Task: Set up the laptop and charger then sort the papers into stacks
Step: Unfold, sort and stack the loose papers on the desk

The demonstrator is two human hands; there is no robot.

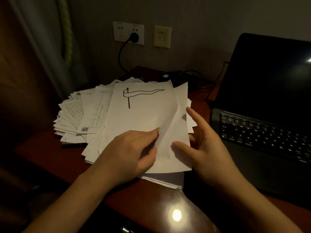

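Where the papers lie: fanned pile at the left of the desk; the flag sheet tops the nearer heap.
Left hand: fingers nearly straight, pressing the flag sheet flat, tips against the raised edge.
Lifted sheet: curls up between both hands, long axis running away from the person.
Right hand: nearer to it, thumb on top and fingers beneath, holding that sheet.
Room: the open laptop crowds the right; bare desk shows only near the front edge, likely the freer side.
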